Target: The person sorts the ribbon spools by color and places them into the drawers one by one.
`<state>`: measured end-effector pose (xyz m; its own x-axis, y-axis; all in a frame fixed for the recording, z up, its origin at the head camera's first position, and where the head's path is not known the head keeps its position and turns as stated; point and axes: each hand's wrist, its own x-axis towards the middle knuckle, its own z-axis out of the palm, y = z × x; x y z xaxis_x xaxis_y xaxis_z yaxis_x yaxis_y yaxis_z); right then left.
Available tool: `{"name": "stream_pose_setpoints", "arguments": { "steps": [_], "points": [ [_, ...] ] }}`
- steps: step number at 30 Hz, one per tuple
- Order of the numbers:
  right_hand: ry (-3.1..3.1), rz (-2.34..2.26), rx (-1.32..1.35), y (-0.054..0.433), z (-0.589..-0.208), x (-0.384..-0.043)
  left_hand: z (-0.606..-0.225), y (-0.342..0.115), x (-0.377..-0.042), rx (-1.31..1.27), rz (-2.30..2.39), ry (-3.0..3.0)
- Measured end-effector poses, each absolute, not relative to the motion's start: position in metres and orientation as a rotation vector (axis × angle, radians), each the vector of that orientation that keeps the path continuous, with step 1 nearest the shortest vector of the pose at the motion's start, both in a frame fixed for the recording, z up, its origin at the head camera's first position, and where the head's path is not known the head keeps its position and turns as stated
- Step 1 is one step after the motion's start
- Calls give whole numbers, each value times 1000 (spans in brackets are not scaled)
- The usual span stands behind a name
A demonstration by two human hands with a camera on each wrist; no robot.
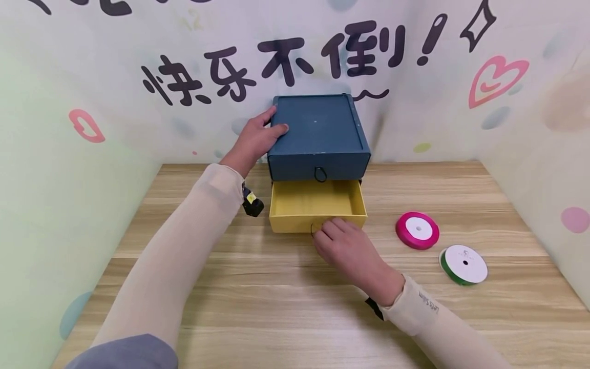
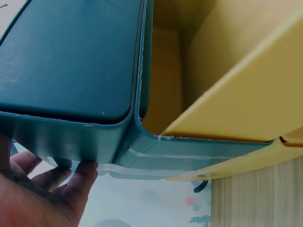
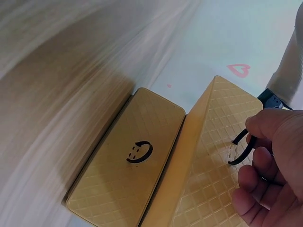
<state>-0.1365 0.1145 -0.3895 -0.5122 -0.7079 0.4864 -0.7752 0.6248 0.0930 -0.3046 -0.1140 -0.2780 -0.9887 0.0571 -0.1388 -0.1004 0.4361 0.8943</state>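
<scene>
A small drawer cabinet (image 1: 318, 125) with a dark blue body stands against the back wall. Its yellow drawer (image 1: 295, 223) is pulled out below a blue top drawer front, and the inside visible in the head view is bare. My right hand (image 1: 348, 253) pinches the black loop pull (image 3: 243, 155) on the yellow drawer's quilted front between thumb and fingers. My left hand (image 1: 258, 134) presses against the cabinet's left side, thumb over the top edge and fingers along the side. Beneath the pulled drawer, another yellow drawer front (image 3: 109, 184) shows its own black loop (image 3: 150, 153).
On the wooden table (image 1: 258, 307), to the right of the cabinet, lie a spool of magenta ribbon (image 1: 403, 233) and a spool of green ribbon (image 1: 477, 264). Printed cloth walls (image 1: 424, 102) enclose the back and both sides. A black loop (image 1: 320, 174) hangs on the blue top drawer.
</scene>
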Motion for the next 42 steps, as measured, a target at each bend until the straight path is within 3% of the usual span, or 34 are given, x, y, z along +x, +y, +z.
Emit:
{"name": "stream_pose_setpoints", "arguments": {
  "steps": [16,42],
  "points": [
    [-2299,68,998,116,-383,-136,-278,-114,-304,-51,1602,2525],
    [-2323,197,942,111,-387,-127,-277,-113,-304,-59,1607,2510]
  ]
}}
